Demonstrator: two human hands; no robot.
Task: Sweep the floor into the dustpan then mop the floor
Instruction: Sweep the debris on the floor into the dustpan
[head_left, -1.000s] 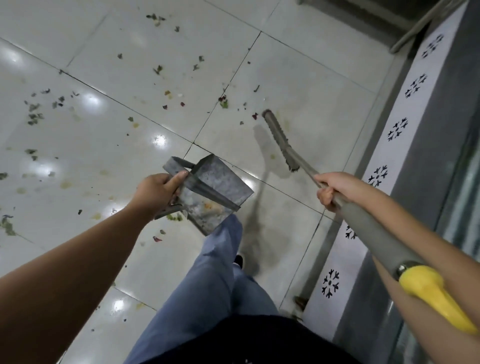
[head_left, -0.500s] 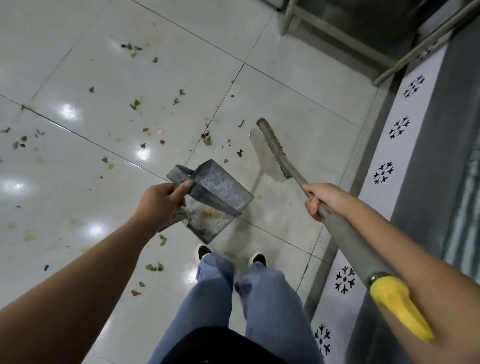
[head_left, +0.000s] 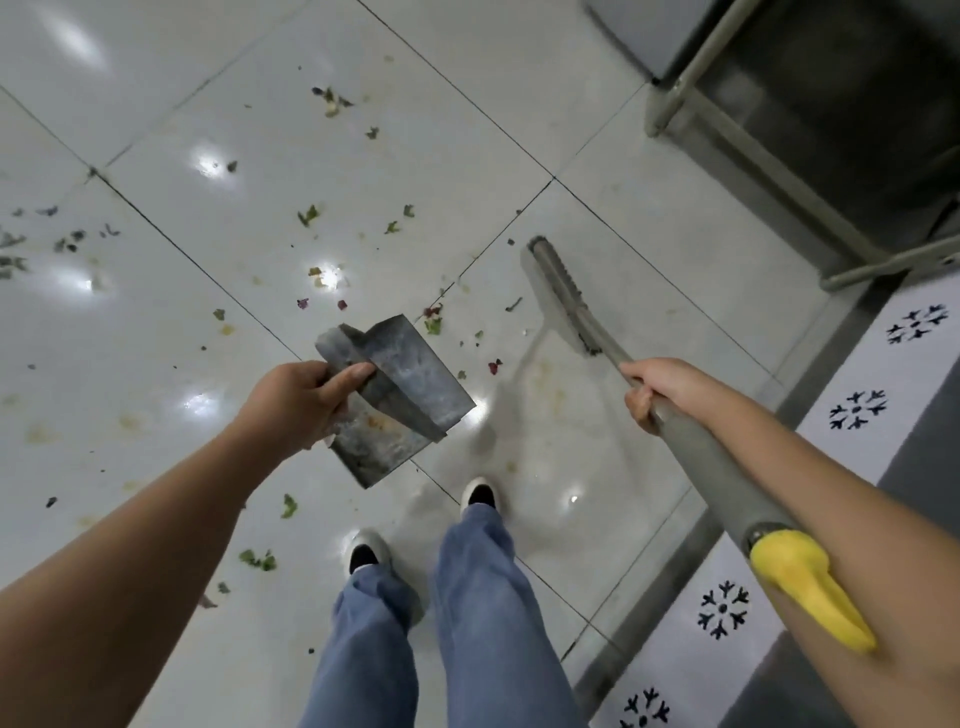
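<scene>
Left hand (head_left: 306, 402) clamped on the rear handle of the dull grey sheet-metal dustpan (head_left: 395, 402), thumb over the top edge; pan carried in the air above the near floor, mouth tilted down and toward the feet, not yet set down. Right hand (head_left: 662, 387) wrapped round the grey broom shaft with yellow end grip (head_left: 722, 467); long narrow grey brush head (head_left: 561, 296) down at the glossy white tiled floor (head_left: 649, 218), right of centre. Hands well apart.

Change over the last second: view shifted forward, both white-toed shoes (head_left: 480, 493) now planted side by side instead of mid-stride; grips unchanged. Green and red scraps of litter (head_left: 434, 319) now sit between pan and brush head, nearer than a second ago (further scraps spread far left).

Judgement: walk-up finished, sweeping stroke not begun. Next likely step: lower pan lip to tile, draw brush leftward. Mopping still wholly ahead.
</scene>
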